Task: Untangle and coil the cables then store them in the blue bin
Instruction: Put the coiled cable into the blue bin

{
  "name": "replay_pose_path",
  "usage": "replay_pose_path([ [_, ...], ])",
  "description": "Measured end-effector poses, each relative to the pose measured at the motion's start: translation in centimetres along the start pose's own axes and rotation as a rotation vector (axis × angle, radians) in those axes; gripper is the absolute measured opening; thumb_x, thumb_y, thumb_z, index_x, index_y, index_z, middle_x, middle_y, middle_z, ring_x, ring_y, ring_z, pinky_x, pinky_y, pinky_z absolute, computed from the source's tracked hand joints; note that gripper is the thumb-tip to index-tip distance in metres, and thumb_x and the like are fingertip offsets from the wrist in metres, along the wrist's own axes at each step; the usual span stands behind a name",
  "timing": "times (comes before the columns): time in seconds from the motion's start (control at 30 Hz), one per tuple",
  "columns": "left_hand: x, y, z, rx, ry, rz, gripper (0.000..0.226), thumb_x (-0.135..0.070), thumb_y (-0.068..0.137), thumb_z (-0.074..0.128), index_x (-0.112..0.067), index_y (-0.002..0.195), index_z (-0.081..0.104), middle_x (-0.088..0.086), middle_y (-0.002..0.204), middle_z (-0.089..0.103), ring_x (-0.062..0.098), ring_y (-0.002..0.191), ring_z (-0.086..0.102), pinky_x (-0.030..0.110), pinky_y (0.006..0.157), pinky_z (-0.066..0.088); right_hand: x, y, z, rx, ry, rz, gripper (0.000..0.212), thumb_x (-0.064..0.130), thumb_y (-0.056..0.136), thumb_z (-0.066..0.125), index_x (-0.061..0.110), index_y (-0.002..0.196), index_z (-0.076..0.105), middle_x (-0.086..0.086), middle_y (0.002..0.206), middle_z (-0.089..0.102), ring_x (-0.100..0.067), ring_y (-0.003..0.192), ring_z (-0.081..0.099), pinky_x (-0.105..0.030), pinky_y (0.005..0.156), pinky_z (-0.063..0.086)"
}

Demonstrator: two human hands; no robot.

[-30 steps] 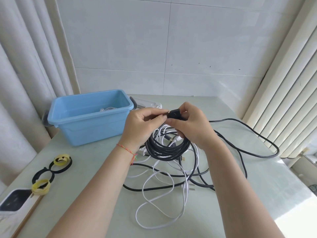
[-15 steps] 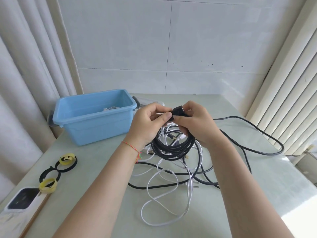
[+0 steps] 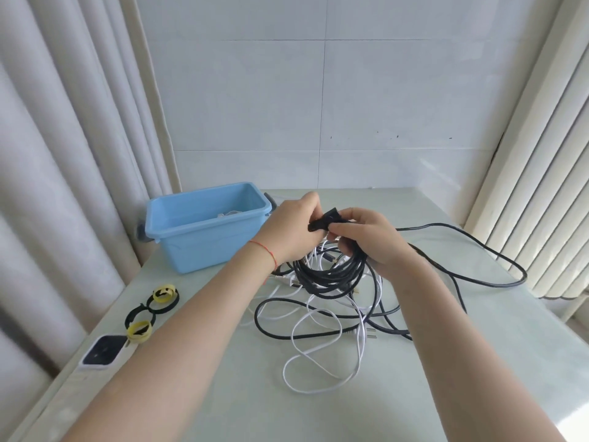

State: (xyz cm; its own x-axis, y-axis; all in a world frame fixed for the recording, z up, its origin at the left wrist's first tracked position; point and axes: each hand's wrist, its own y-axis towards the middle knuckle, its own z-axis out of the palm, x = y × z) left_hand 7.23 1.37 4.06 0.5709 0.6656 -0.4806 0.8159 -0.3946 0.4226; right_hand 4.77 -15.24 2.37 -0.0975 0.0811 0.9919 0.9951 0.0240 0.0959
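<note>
Head view: both hands grip blk cable coil.

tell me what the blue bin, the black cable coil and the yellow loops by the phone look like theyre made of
Blue bin: moulded plastic by the look, smooth with a soft sheen and a rolled rim.
Black cable coil: likely rubber or PVC jacket, matte, bending in loose rounds.
Yellow loops: flat bands, perhaps hook-and-loop fabric straps; too small to tell surely.
</note>
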Motion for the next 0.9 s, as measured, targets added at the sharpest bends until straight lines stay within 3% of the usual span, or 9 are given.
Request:
replay_pose_path([
  [0.1, 1.5, -0.3, 0.1, -0.175, -0.084, -0.132, 0.021, -0.018, 0.081, 0.069, -0.018, 0.08, 0.048, 0.0, 0.079, 0.064, 0.023, 0.073, 0.058, 0.033, 0.067, 0.045, 0.1, 0.0, 1.2, -0.077, 0.088, 0.06, 0.021, 0.013, 0.093, 0.065, 0.003, 0.111, 0.061, -0.013, 0.086, 0.074, -0.021, 0.064, 0.065, -0.035, 0.066, 0.056],
  [0.2, 3.6, -0.9, -0.1, -0.409, -0.177, -0.337, 0.018, -0.015, 0.08, 0.068, -0.015, 0.084, 0.051, -0.002, 0.078, 0.061, 0.023, 0.078, 0.058, 0.03, 0.068, 0.042, 0.3, -0.3, 2.3, 0.031, -0.027, 0.212, 0.028, 0.025, 0.092, 0.068, 0.003, 0.107, 0.063, -0.014, 0.088, 0.074, -0.028, 0.082, 0.073, -0.044, 0.085, 0.059],
  [0.33, 5.8, -1.5, -1.6, -0.575, -0.386, -0.478, 0.023, -0.016, 0.078, 0.07, -0.021, 0.079, 0.048, -0.005, 0.079, 0.064, 0.026, 0.079, 0.067, 0.036, 0.076, 0.052, 1.1, 0.8, 5.4, 0.085, -0.048, 0.28, 0.026, 0.025, 0.092, 0.068, 0.001, 0.099, 0.065, -0.021, 0.087, 0.074, -0.035, 0.082, 0.074, -0.043, 0.086, 0.059],
  [0.53, 10.5, -1.8, -6.7, -0.529, -0.793, -0.531, 0.025, -0.021, 0.077, 0.073, -0.022, 0.098, 0.061, 0.004, 0.109, 0.067, 0.018, 0.096, 0.068, 0.047, 0.077, 0.061, 2.8, 7.8, 11.9, -0.103, -0.164, 0.207, 0.034, 0.035, 0.089, 0.061, 0.001, 0.09, 0.066, -0.012, 0.062, 0.07, -0.028, 0.059, 0.066, -0.033, 0.077, 0.058],
  [0.63, 13.5, -1.7, -8.7, -0.518, -0.699, -0.517, 0.019, -0.026, 0.073, 0.07, -0.03, 0.09, 0.063, 0.003, 0.101, 0.07, 0.021, 0.093, 0.07, 0.045, 0.082, 0.06, 3.8, 10.9, 15.6, -0.083, -0.22, 0.228, 0.027, 0.027, 0.093, 0.06, 0.001, 0.087, 0.058, -0.009, 0.056, 0.062, -0.021, 0.048, 0.06, -0.027, 0.06, 0.056],
  [0.7, 15.8, -1.2, -9.5, -0.497, -0.577, -0.548, 0.016, -0.034, 0.067, 0.066, -0.025, 0.081, 0.068, 0.003, 0.085, 0.073, 0.026, 0.086, 0.072, 0.046, 0.08, 0.06, 3.7, 12.9, 17.6, -0.061, -0.248, 0.216, 0.023, 0.025, 0.092, 0.063, 0.002, 0.093, 0.057, -0.008, 0.059, 0.063, -0.019, 0.049, 0.062, -0.033, 0.072, 0.059],
  [0.77, 17.4, -0.9, -10.3, -0.481, -0.457, -0.603, 0.033, -0.039, 0.06, 0.059, -0.017, 0.08, 0.071, 0.005, 0.077, 0.073, 0.027, 0.08, 0.072, 0.044, 0.075, 0.06, 3.3, 14.5, 19.3, -0.024, -0.325, 0.208, 0.022, 0.025, 0.091, 0.065, 0.005, 0.093, 0.056, -0.005, 0.053, 0.064, -0.019, 0.052, 0.064, -0.036, 0.08, 0.058],
  [0.83, 18.2, -1.0, -10.9, -0.412, -0.299, -0.646, 0.021, -0.031, 0.068, 0.06, -0.011, 0.073, 0.066, 0.006, 0.07, 0.069, 0.03, 0.075, 0.066, 0.035, 0.066, 0.056, 2.9, 15.4, 20.6, 0.034, -0.493, 0.168, 0.023, 0.027, 0.091, 0.063, 0.007, 0.084, 0.054, -0.005, 0.054, 0.063, -0.016, 0.049, 0.061, -0.03, 0.067, 0.057],
  [0.9, 18.6, -1.3, -11.1, -0.333, -0.078, -0.678, 0.014, -0.02, 0.081, 0.059, -0.012, 0.071, 0.059, 0.005, 0.074, 0.064, 0.029, 0.076, 0.056, 0.029, 0.063, 0.041, 2.9, 15.6, 21.4, 0.125, -0.825, 0.064, 0.032, 0.03, 0.095, 0.057, 0.009, 0.072, 0.047, -0.004, 0.06, 0.053, -0.017, 0.05, 0.048, -0.025, 0.049, 0.039],
])
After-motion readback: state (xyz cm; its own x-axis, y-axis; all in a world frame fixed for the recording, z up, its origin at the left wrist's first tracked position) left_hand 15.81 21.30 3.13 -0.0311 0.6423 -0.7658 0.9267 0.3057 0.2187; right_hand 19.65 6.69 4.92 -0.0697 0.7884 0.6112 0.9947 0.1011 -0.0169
